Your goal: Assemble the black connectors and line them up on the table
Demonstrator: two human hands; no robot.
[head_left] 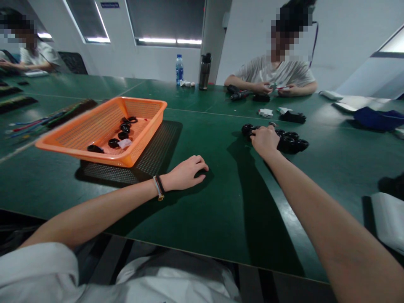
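Observation:
My left hand rests near the table's front, its fingers loosely curled and the thumb apart, with nothing in it. Farther off, my right hand reaches over a cluster of glossy black rounded parts. Its fingertips touch the cluster's left side, but whether they grip one of the parts is hidden behind the hand. To the left of my left hand stands an orange perforated plastic basket. Several black ring-like parts and a small whitish piece lie inside it.
The green table spans the view. Bundled wires lie left of the basket. A person sits opposite, holding small items, near a power drill. Two bottles stand at the back; a white object is at right.

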